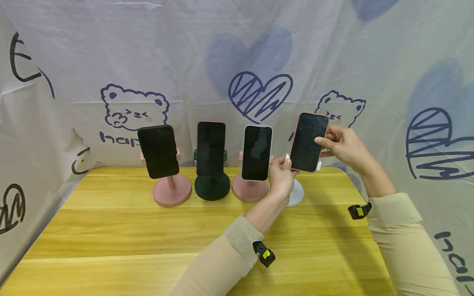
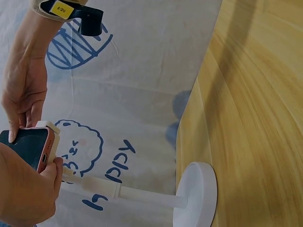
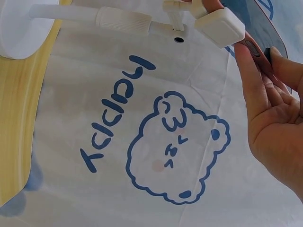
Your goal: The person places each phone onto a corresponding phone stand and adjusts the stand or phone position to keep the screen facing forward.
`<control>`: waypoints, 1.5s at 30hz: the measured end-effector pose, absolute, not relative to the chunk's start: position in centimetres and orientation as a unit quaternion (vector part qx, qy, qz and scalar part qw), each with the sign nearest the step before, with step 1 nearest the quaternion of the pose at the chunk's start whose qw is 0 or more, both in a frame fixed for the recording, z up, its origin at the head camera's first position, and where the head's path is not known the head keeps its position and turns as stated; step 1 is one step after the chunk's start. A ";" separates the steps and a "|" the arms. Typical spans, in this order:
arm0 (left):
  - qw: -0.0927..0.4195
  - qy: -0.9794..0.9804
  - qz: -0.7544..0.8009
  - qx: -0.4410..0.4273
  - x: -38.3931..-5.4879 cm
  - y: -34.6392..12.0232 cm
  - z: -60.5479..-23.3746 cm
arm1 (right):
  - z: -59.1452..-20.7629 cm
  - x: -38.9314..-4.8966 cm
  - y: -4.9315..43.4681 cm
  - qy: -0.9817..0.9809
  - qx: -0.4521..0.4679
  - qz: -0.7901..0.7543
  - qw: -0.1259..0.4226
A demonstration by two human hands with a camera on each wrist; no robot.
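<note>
A smartphone (image 1: 309, 142) in a pink case sits between the white clamp arms of a white phone stand (image 1: 296, 194), its dark screen facing me. My right hand (image 1: 344, 146) pinches the phone's right edge, thumb on the screen and fingers behind. At the phone's lower left, my left hand (image 1: 281, 176) grips the stand's white clamp, partly hiding the stand. In the left wrist view the stand's upright pole (image 2: 142, 195) runs to its round base (image 2: 201, 194). The right wrist view shows a white clamp arm (image 3: 220, 27) against the phone's edge.
To the left stand a white-framed phone (image 1: 256, 153) on a pink stand (image 1: 249, 190), a black phone (image 1: 210, 149) on a dark green stand (image 1: 212, 187), and another black phone (image 1: 159, 151) on a pink stand (image 1: 172, 192). A printed cloth (image 1: 200, 53) hangs behind the wooden table (image 1: 148, 242).
</note>
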State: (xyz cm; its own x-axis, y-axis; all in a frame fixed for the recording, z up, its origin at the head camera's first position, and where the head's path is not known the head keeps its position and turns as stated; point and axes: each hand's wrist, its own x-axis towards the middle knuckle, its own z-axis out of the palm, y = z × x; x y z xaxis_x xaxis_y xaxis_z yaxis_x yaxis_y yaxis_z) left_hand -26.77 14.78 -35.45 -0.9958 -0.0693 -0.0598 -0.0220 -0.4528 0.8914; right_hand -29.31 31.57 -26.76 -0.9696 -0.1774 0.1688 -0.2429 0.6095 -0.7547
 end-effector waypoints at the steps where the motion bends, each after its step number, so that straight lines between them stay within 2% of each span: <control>1: 0.016 -0.528 -0.848 0.043 -26.8 14.8 -35.5 | -26.8 -29.3 31.6 -0.897 0.120 0.424 0.036; 7: 0.022 -0.573 -0.817 0.057 -26.8 14.7 -35.4 | -27.0 -29.2 31.5 -0.911 0.119 0.394 0.021; 23: 0.043 -0.610 -0.790 0.037 -26.8 14.5 -35.9 | -28.4 -28.6 31.7 -0.926 0.132 0.352 0.027; 35: 0.038 -0.618 -0.785 0.019 -27.0 14.2 -36.3 | -29.1 -28.5 31.5 -0.906 0.113 0.407 0.017; 39: 0.038 -0.616 -0.787 0.012 -26.9 14.2 -36.4 | -29.6 -28.6 31.5 -0.882 0.102 0.459 0.038; 45: 0.037 -0.608 -0.793 0.005 -27.0 14.4 -36.5 | -29.7 -28.9 30.9 -0.819 0.093 0.554 0.119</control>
State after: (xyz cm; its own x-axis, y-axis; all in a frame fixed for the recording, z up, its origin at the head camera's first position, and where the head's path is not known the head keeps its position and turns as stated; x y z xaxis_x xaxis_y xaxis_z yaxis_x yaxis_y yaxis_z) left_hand -27.00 14.36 -36.50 -0.9972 -0.0651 0.0375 0.0532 -0.2588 0.9645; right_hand -28.93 30.90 -29.65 -0.9544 -0.0205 0.2978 -0.2841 0.3683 -0.8852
